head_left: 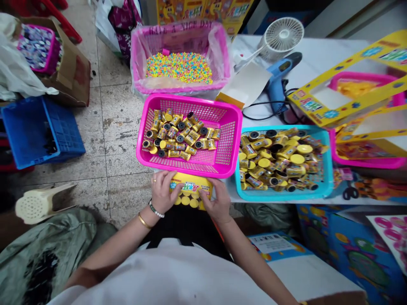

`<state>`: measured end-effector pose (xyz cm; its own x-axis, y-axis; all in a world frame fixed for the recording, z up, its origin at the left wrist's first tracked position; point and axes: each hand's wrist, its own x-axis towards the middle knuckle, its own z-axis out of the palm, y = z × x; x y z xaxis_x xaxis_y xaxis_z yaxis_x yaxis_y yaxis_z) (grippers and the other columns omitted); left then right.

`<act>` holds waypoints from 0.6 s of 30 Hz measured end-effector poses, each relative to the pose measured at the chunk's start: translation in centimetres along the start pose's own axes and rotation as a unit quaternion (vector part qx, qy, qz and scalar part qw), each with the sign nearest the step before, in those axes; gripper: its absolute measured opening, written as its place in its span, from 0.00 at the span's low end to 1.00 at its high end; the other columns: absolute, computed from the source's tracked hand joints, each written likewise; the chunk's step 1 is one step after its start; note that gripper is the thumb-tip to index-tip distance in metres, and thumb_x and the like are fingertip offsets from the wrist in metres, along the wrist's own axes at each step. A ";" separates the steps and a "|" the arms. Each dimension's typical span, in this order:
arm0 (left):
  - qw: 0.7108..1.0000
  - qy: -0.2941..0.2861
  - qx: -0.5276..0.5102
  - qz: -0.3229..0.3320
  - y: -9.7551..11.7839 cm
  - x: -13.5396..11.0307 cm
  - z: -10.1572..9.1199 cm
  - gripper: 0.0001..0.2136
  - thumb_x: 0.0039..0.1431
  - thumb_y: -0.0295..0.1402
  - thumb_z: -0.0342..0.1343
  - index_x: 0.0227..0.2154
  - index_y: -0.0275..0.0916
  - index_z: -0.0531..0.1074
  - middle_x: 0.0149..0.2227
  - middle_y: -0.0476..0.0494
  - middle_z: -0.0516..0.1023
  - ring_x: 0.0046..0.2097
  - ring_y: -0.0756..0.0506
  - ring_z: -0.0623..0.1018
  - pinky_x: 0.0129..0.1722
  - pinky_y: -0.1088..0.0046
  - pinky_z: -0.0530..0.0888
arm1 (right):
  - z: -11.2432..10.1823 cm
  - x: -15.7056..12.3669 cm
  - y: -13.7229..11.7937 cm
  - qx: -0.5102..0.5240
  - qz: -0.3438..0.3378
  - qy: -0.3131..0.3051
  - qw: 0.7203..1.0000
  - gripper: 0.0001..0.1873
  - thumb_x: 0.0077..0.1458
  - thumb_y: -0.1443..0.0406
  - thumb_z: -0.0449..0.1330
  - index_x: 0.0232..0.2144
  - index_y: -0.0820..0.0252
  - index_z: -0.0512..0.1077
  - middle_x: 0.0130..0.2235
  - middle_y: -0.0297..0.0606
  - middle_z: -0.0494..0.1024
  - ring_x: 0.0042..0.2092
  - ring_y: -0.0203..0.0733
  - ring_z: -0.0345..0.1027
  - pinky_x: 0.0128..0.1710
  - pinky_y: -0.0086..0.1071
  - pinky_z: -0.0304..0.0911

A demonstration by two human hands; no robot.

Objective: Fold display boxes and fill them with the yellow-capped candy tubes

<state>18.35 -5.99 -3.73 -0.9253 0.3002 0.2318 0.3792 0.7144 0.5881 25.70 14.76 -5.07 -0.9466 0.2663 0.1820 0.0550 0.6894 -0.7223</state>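
Observation:
Close to my body, a yellow display box (191, 181) is held between both hands. Yellow round-lidded cups (187, 200) show in rows through its open front. My left hand (163, 191), with a bracelet and a bangle at the wrist, grips the box's left end. At the right end, my right hand (216, 200) has its thumb on the front and its fingers over the top edge. Just beyond the box is a pink basket (231, 166) holding many small yellow cups (178, 134), some with black ends showing.
A turquoise basket (284, 195) of more yellow cups stands to the right. Farther back are a pink basket (136, 63) of coloured beads, a white fan (284, 34), a blue glue gun (277, 82) and yellow cartons (349, 80). A blue crate (68, 131) and a stool (34, 205) stand on the left floor.

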 end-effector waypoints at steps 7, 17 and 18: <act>0.999 0.010 0.023 0.036 0.2 0.1 -0.3 0.23 0.54 0.45 0.66 0.50 0.38 0.73 0.45 0.36 0.71 0.48 0.37 0.72 0.51 0.55 0.69 | -0.6 0.8 -0.1 -0.003 -0.031 -0.008 0.999 0.14 0.56 0.59 0.66 0.44 0.54 0.71 0.40 0.42 0.80 0.43 0.50 0.73 0.47 0.48 0.69; 0.999 0.031 0.019 0.040 0.2 -0.1 -0.3 0.21 0.54 0.49 0.64 0.43 0.40 0.73 0.47 0.37 0.67 0.51 0.36 0.72 0.53 0.53 0.72 | -0.6 0.2 -0.2 0.028 -0.039 -0.016 0.999 0.14 0.58 0.60 0.65 0.47 0.53 0.71 0.45 0.43 0.80 0.47 0.51 0.74 0.49 0.50 0.69; 0.998 0.031 0.020 0.043 0.1 -0.2 -0.3 0.21 0.54 0.49 0.64 0.43 0.40 0.73 0.46 0.37 0.67 0.50 0.36 0.72 0.53 0.53 0.72 | -0.6 0.1 -0.2 0.030 -0.040 -0.014 0.999 0.14 0.58 0.61 0.65 0.47 0.53 0.71 0.45 0.44 0.79 0.48 0.51 0.74 0.50 0.51 0.69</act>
<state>18.54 -6.17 -3.47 -0.8876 0.3227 0.3287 0.4564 0.7126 0.5328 25.79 15.08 -4.49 -0.9558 0.1927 0.2222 -0.0387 0.6665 -0.7445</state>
